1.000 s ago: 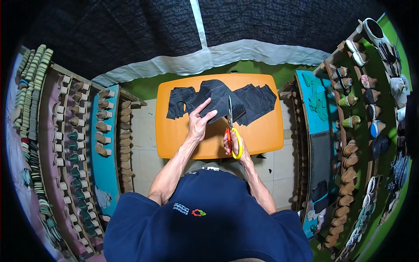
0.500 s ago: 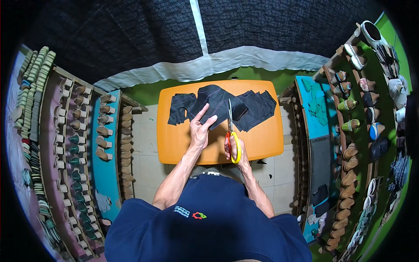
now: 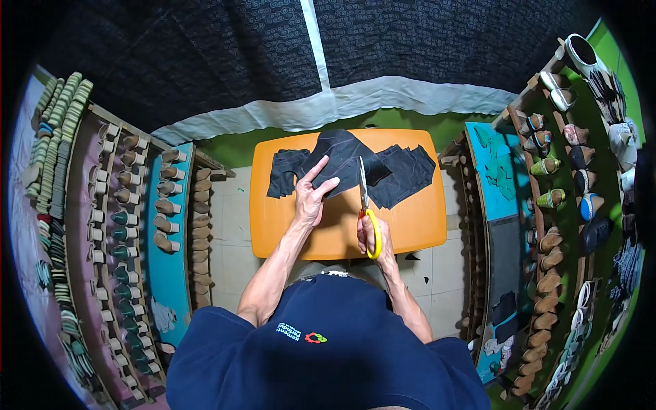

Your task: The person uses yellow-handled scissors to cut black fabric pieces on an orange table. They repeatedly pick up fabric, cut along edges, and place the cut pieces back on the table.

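An orange table (image 3: 417, 225) lies in front of me with black fabric pieces spread over its far half. My left hand (image 3: 311, 198) pinches the near edge of the largest black fabric piece (image 3: 342, 154), lifting it slightly. My right hand (image 3: 372, 236) grips yellow-handled scissors (image 3: 364, 198); the blades point away from me and run up into that same piece. A smaller dark piece (image 3: 283, 179) lies at the left, and more black pieces (image 3: 406, 171) lie at the right.
Wooden racks of shoe lasts and soles (image 3: 130, 205) stand on my left. Shelves with shoes and lasts (image 3: 553, 198) line the right. A blue panel (image 3: 495, 171) leans right of the table. Pale tiled floor (image 3: 229, 225) surrounds the table.
The table and cloth look nearer in the view. My left hand has shifted on the large black piece, and the scissors have advanced into it.
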